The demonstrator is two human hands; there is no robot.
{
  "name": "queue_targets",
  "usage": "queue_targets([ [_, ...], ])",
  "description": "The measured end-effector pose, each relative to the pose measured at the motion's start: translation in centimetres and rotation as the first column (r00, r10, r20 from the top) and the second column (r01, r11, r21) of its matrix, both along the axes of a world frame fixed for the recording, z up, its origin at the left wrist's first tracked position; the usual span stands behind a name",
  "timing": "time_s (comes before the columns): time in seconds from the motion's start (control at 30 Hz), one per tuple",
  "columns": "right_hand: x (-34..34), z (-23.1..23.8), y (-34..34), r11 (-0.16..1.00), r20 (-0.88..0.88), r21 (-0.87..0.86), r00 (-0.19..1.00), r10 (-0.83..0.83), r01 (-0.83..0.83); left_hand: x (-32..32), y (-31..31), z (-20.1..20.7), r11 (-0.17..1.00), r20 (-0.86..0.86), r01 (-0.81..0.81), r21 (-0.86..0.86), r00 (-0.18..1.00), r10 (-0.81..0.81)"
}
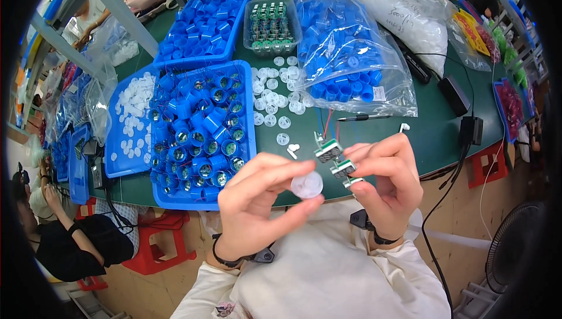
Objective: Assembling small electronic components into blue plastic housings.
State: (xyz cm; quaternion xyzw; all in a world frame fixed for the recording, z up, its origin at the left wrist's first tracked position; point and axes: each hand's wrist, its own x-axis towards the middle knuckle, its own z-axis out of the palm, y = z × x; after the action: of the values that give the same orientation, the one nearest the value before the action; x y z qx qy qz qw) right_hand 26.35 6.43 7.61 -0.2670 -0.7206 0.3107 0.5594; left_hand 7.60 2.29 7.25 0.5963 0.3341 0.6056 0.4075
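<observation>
Between the thumb and fingers of my left hand (260, 202) is a round translucent white plastic disc (307, 185). My right hand (386, 181) pinches a short row of small green circuit boards (342, 168) with black parts on them, close to the disc but apart from it. Thin red and blue wires (328, 121) show just beyond the boards. Several clear round discs (272, 98) lie loose on the green table past my hands. To the left, a blue tray (250, 114) holds many blue cups, several with circuit boards and wires inside.
Behind stand another blue tray of cups (205, 23), a clear box of circuit boards (272, 23) and a bag of blue cups (351, 50). A pen (363, 117), white earbuds (293, 150) and black adapters (453, 95) lie about. Other people sit at the left.
</observation>
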Motion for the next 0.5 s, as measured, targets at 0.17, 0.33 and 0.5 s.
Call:
queue_targets([
  [0.17,0.5,-1.5,-1.3,0.930,-0.364,-0.318,0.929,0.061,-0.185,0.7,0.4,-0.2,0.989,0.109,-0.004,-0.150,0.994,0.020],
  [0.33,1.3,-1.6,-1.5,0.839,-0.461,-0.455,0.885,0.065,-0.299,0.0,0.8,-0.3,0.983,-0.280,-0.126,0.130,0.947,0.158],
  [0.5,1.6,-1.7,-2.1,0.808,-0.476,-0.492,0.877,0.063,-0.324,-0.3,0.4,0.0,0.957,-0.383,-0.191,0.218,0.885,0.264],
])
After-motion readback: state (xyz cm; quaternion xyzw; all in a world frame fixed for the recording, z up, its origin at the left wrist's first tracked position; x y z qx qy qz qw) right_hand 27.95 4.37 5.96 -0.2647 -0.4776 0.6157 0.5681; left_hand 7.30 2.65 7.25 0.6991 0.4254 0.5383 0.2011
